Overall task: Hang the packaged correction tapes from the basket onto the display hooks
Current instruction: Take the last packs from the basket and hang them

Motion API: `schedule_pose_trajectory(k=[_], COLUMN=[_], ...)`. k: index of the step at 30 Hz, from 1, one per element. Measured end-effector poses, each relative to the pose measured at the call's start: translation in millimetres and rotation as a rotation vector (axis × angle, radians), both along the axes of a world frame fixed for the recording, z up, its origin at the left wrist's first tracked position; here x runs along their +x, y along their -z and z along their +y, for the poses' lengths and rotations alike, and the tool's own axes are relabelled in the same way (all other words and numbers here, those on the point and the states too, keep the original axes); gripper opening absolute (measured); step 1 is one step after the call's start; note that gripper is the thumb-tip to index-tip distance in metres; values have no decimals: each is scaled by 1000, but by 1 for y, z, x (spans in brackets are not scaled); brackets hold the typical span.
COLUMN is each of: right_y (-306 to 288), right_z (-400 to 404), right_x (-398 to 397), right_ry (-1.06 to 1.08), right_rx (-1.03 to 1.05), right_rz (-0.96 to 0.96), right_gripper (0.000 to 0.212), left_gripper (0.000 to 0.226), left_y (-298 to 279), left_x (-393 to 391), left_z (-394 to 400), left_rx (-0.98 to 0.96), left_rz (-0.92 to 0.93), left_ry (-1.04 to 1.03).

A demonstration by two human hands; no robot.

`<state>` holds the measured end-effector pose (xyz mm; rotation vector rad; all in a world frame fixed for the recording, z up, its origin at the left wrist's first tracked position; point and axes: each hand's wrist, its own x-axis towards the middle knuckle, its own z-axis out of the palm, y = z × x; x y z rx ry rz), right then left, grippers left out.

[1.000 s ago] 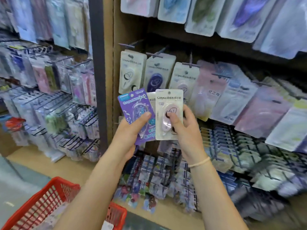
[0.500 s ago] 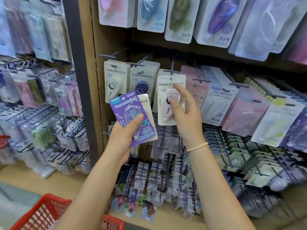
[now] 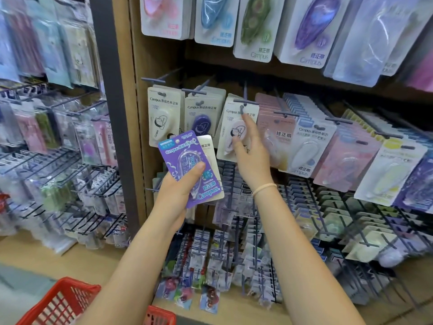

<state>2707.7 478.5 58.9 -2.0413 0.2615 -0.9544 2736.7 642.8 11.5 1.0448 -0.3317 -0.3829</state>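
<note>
A person's 2 bare forearms reach toward a shop display wall of hanging stationery packs. The left hand (image 3: 174, 195) holds 2 packs fanned together, thumb clamped across the front: a purple pack (image 3: 189, 167) on top and a cream pack (image 3: 208, 146) behind it, only its upper right part showing. They sit below and in front of the middle row of hooks. The right hand (image 3: 251, 153) is raised to a white pack (image 3: 230, 127) with a pale pink correction tape on it. Its hole sits at the tip of a hook (image 3: 244, 95), and the pack tilts slightly. The index finger points up along the pack's right edge near the hole and the thumb rests on the lower front; whether the fingers pinch the pack or only steady it cannot be told. A thin band (image 3: 263, 188) circles the right wrist. To the left hang 2 similar white packs. A red basket (image 3: 63, 303) sits at the bottom left, beneath the left arm.
</note>
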Motion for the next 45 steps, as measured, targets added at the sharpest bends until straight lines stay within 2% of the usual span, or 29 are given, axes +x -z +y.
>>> schedule_pose_trajectory(k=[4,6,8,11,14,17,20,22,27,32,35,40,45], right_y=[-1,-2,-2,6,17,18,15,13,16,21,22,18,14], right_z=[-5,-5,-6,-3,1,11,20,22,16,0,-24,-71,-129], right_x=[6,3,-5,-23,-39,-52,-63,-68,-82,-109,-138,-193,-242], right_ry=[96,103,72,38,47,39,-85,-177,-243,-201,-96,50,247], right_rx=[-132,-174,-131,-74,-63,-20,74,154,303,461,442,345,324], right_rz=[168,237,264,299,237,120,92,97,103,-11,-87,-188,-322], right_gripper=[66,71,74,73,57,15,12,5,18,16,14,23,28], left_gripper=[46,35,19,13,10,24,54,61,52,42,37,50,32], left_y=[1,3,5,6,7,9,10,8,-2,-6,-9,-19,-27], left_x=[1,3,6,7,5,2,-1,-4,-17,-34,-48,-86,-127], left_z=[-1,-1,0,1,1,-1,-2,-3,-10,-25,-42,-88,-139], left_rx=[28,56,81,85,76,81,90,113,107,72,66,58,89], left_rz=[7,22,58,109,58,-57,-137,-207,-294,-306,-319,-355,-385], left_ry=[15,11,6,13,52,110,122,122,107,135,113,138,215])
